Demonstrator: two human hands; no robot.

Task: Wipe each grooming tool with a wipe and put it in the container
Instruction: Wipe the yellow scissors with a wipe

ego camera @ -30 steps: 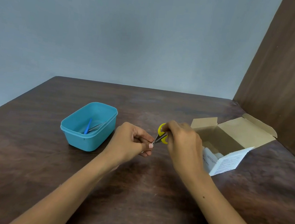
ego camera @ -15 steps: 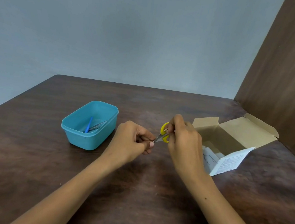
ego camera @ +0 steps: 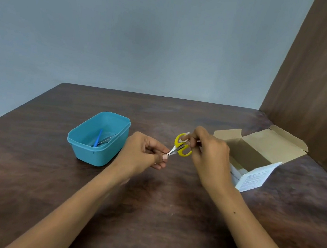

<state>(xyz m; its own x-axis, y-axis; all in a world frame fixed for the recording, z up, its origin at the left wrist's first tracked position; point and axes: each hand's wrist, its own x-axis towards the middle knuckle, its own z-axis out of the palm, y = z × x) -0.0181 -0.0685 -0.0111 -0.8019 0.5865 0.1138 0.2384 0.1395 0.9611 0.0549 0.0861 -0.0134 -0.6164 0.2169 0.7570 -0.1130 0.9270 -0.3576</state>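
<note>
Scissors held over the dark surface (ego camera: 168, 216)

We see the open cardboard box (ego camera: 257, 155) right, the teal container (ego camera: 98, 153) left; between them our left hand (ego camera: 143, 154) pinches the blade tips of the yellow scissors (ego camera: 181, 147), while our right hand (ego camera: 210, 153) fingers press a white wipe (ego camera: 184, 138) on its handle.

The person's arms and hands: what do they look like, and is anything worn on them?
Both forearms are bare up to the frame's lower edge; no sleeve shows. No watch, bracelet or glove is visible on the left hand or the right hand. The fingernails look short, with a pale nail showing on the left thumb. A small dark mole marks the right forearm. Whether a ring is worn cannot be told.
</note>
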